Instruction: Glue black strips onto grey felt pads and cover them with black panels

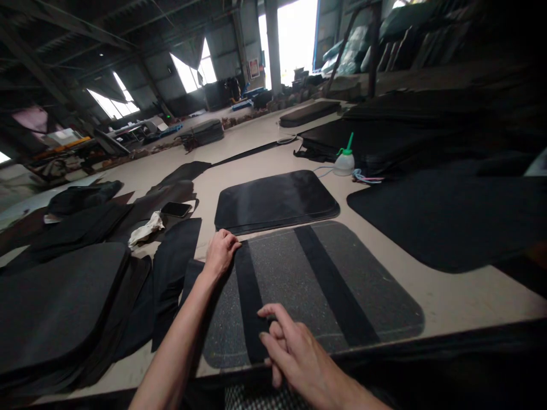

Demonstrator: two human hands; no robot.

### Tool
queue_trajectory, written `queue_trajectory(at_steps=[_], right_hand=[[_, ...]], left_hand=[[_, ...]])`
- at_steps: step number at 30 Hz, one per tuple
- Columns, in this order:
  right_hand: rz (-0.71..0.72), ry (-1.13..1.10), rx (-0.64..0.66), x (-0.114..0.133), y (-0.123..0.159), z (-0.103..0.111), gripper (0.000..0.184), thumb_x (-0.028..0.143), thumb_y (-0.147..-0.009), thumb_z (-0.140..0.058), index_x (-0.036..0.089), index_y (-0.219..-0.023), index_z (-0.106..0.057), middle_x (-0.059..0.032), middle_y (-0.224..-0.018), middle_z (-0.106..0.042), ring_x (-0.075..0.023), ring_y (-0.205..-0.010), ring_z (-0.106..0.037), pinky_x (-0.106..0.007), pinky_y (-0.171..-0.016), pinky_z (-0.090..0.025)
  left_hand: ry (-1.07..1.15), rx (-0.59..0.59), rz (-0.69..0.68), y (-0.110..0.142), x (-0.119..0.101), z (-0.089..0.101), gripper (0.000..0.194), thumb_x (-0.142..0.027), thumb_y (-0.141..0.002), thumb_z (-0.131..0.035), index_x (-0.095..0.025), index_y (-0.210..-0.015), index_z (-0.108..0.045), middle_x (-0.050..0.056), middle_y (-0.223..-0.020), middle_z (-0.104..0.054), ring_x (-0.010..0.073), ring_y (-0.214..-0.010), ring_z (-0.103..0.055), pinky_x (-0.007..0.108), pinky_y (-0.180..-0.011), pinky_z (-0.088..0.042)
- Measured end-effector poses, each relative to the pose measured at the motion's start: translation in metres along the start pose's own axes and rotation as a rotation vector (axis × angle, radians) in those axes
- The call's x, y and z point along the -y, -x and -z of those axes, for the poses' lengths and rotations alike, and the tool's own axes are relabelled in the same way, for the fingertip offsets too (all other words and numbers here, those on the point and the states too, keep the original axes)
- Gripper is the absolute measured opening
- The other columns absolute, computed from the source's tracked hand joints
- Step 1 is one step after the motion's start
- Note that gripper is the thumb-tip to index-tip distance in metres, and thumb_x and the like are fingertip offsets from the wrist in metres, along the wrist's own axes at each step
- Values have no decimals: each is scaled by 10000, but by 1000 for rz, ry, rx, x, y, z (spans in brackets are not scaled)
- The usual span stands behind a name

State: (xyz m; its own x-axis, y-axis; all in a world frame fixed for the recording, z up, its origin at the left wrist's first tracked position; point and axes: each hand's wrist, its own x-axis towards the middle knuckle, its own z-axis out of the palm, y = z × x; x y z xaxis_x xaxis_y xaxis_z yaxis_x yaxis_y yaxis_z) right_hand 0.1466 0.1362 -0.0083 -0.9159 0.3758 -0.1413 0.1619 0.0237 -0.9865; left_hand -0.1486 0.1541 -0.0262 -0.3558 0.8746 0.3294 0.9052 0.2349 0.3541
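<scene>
A dark grey speckled panel [286,279] with rounded corners lies flat at the table's front edge. Two black strips run across it from far edge to near edge: a left strip [250,285] and a right strip [337,285]. My left hand [220,251] is at the far end of the left strip, its fingers curled together at the strip and panel edge. Low over the near part of that same strip is my right hand [293,347]. Its index finger points out, the thumb stands apart and the other fingers are bent, with nothing visible between them.
Just behind the panel lies a stack of smooth black panels [277,196]. Another stack [60,302] fills the left front. A large black sheet [453,222] lies right. Farther off are a green-tipped bottle [344,162], a phone [176,209] and a crumpled white cloth [146,229].
</scene>
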Motion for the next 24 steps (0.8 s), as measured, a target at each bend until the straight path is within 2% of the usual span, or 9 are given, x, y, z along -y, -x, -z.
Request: queue_trajectory(at_steps=[4, 7, 12, 17, 20, 24], right_hand=[[7, 19, -6, -2, -2, -3, 273, 295, -1023, -377, 201, -1273, -436, 105, -615, -549, -112, -540, -652, -239, -710, -531], [15, 32, -12, -4, -4, -5, 265, 285, -1014, -387, 201, -1260, -439, 100, -612, -565, -118, -545, -659, -235, -684, -530], [4, 28, -9, -1, -5, -4, 222, 274, -1002, -403, 203, -1209, -439, 90, -635, -612, -115, -509, -652, -223, -620, -518], [-29, 77, 14, 6, -5, -2, 187, 286, -989, -426, 197, -1153, -423, 65, -653, -648, -109, -460, -608, -219, -545, -480], [-27, 86, 39, 8, -6, -5, 157, 286, -984, -428, 200, -1114, -404, 63, -651, -640, -109, -454, -597, -217, -526, -469], [-3, 132, 74, 6, -9, -15, 125, 266, -981, -423, 205, -1085, -388, 59, -664, -636, -111, -454, -597, -214, -508, -446]], left_hand=[[-61, 12, -36, -2, 4, 0, 85, -278, -882, -683, -216, -827, -660, 30, -920, -579, 178, -866, -551, 303, -757, -433], [-99, 14, -58, -2, 5, 1, 99, -293, -882, -685, -213, -829, -659, 34, -924, -584, 179, -855, -549, 303, -742, -431], [-159, 17, -68, 1, -2, 2, 105, -309, -906, -647, -222, -964, -660, 64, -1031, -602, 223, -979, -529, 353, -819, -416], [-211, 89, -85, 12, -8, 1, 196, -240, -975, -490, -252, -1025, -679, 81, -1026, -644, 262, -1065, -488, 418, -898, -358], [-221, 103, -92, 22, -11, 4, 269, -192, -977, -449, -266, -1107, -672, 87, -1074, -663, 270, -1107, -479, 427, -915, -341], [-221, 97, -95, 35, -13, 10, 267, -268, -991, -461, -273, -1182, -648, 82, -1082, -683, 269, -1115, -500, 431, -949, -331]])
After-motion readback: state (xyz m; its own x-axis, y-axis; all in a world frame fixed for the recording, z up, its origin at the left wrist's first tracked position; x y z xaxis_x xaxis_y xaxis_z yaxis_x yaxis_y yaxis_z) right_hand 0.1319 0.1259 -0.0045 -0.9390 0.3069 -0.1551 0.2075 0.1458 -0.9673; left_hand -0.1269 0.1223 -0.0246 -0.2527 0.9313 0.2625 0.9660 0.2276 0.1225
